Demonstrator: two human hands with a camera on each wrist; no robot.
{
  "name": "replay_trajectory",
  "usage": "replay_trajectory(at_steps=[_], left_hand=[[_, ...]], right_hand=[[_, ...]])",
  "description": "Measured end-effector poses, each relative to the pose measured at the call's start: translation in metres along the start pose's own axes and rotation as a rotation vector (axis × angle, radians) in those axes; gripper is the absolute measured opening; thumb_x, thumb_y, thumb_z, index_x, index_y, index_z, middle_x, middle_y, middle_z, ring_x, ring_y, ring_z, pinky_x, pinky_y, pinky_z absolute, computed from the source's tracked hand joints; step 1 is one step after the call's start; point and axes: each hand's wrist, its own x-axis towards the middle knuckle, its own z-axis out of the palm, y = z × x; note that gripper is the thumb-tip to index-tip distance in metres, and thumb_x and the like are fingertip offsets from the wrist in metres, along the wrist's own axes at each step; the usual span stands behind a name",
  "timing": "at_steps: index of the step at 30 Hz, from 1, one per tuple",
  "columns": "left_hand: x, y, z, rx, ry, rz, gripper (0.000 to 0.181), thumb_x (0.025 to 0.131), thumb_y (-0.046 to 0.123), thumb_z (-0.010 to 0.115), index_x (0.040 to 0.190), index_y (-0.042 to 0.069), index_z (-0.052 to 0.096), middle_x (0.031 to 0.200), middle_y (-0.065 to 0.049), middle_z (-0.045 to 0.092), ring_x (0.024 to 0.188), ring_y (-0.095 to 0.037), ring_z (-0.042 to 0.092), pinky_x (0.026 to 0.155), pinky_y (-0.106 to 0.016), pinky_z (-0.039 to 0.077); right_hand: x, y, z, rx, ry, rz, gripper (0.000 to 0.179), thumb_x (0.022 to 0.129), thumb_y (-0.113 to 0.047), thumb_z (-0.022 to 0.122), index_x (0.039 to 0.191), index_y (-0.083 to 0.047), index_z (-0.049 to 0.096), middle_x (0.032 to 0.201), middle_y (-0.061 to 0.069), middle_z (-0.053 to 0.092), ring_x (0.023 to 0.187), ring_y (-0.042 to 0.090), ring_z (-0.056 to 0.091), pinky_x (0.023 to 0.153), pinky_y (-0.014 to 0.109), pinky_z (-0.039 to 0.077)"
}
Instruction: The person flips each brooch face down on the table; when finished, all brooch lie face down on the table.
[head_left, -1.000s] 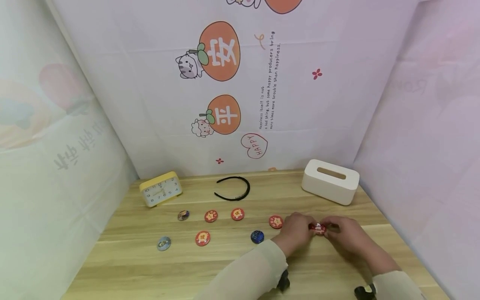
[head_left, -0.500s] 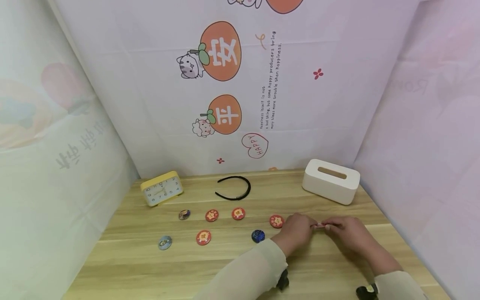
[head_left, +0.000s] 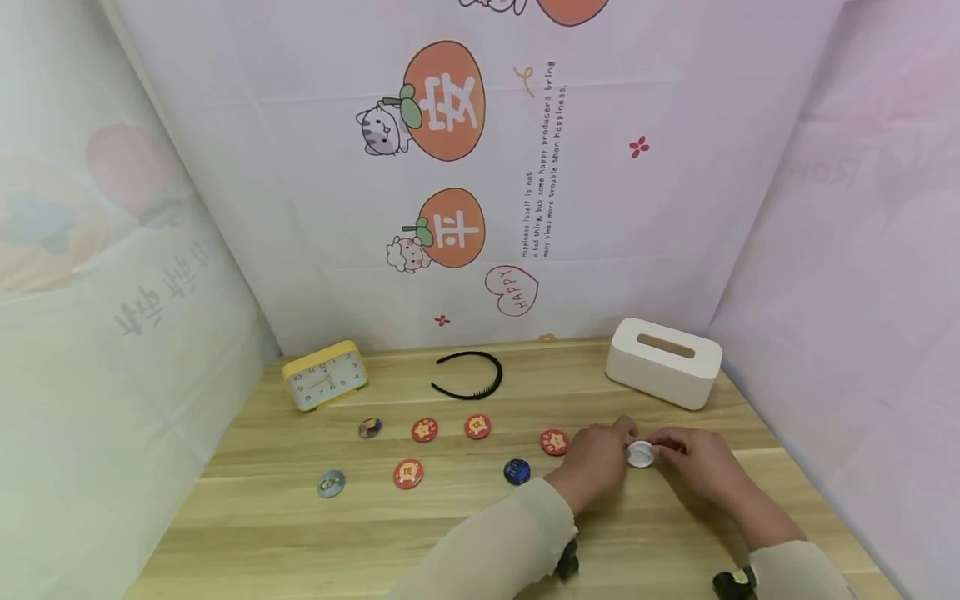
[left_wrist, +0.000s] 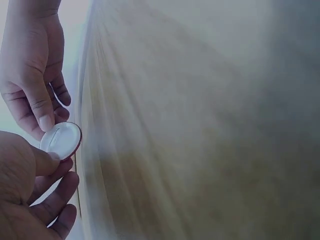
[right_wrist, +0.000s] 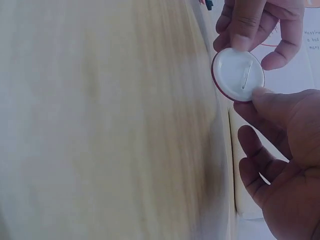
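Both hands hold one round pin badge (head_left: 641,454) between them, its white back and pin toward the head camera. My left hand (head_left: 596,460) pinches one side of the rim with thumb and fingertips. On the opposite side, my right hand (head_left: 697,468) pinches the rim. A straight metal pin crosses the back of the badge (right_wrist: 238,75) in the right wrist view, and a red edge shows around it. The front is turned away. Just left of the left hand lies a red badge with a star (head_left: 555,442), and nearby a dark blue badge (head_left: 517,472).
More badges lie to the left, among them a red badge (head_left: 408,473) and a pale blue badge (head_left: 331,483). Behind them are a yellow alarm clock (head_left: 325,375), a black headband (head_left: 495,379) and a white tissue box (head_left: 663,363). Printed cloth (head_left: 585,275) hangs behind the table.
The badge between the hands has been flipped over: its red front showed first, then its edge, now its white back. Both hands stay in nearly the same place.
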Motion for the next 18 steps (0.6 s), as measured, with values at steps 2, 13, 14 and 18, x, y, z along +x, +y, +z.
replay_trajectory(at_steps=[2,13,14,18], left_hand=[[-0.0001,0.001,-0.0005,0.0,-0.004,-0.001,0.02,0.109,0.027,0.067,0.126,0.035,0.066,0.092,0.012,0.076,0.081,-0.006,0.066,0.071,-0.02,0.05],[0.0016,0.005,0.0038,0.04,-0.026,0.02,0.024,0.104,0.025,0.072,0.125,0.034,0.069,0.098,0.017,0.077,0.089,-0.002,0.069,0.079,-0.018,0.052],[0.0015,0.0056,0.0044,0.039,-0.027,0.021,0.023,0.104,0.025,0.072,0.125,0.034,0.069,0.098,0.017,0.077,0.089,-0.001,0.069,0.079,-0.017,0.052],[0.0017,0.0071,0.007,0.046,-0.026,0.029,0.023,0.102,0.026,0.074,0.123,0.034,0.07,0.098,0.017,0.076,0.089,0.0,0.068,0.08,-0.017,0.052]], right_hand=[[0.0002,-0.0007,-0.0002,0.004,0.007,-0.004,0.01,0.098,-0.012,0.08,0.104,-0.02,0.081,0.097,-0.004,0.08,0.086,0.008,0.068,0.075,0.032,0.056],[0.0,-0.0018,-0.003,0.033,-0.057,0.002,0.021,0.09,-0.008,0.087,0.104,-0.019,0.075,0.097,-0.007,0.076,0.092,0.015,0.071,0.078,0.032,0.059],[-0.0003,-0.0018,-0.0034,0.032,-0.063,0.002,0.021,0.09,-0.008,0.087,0.105,-0.019,0.076,0.097,-0.006,0.076,0.093,0.016,0.071,0.079,0.033,0.059],[-0.002,-0.0002,-0.0043,0.039,-0.081,0.002,0.022,0.09,-0.007,0.087,0.108,-0.017,0.077,0.1,-0.005,0.077,0.096,0.017,0.071,0.081,0.036,0.061]])
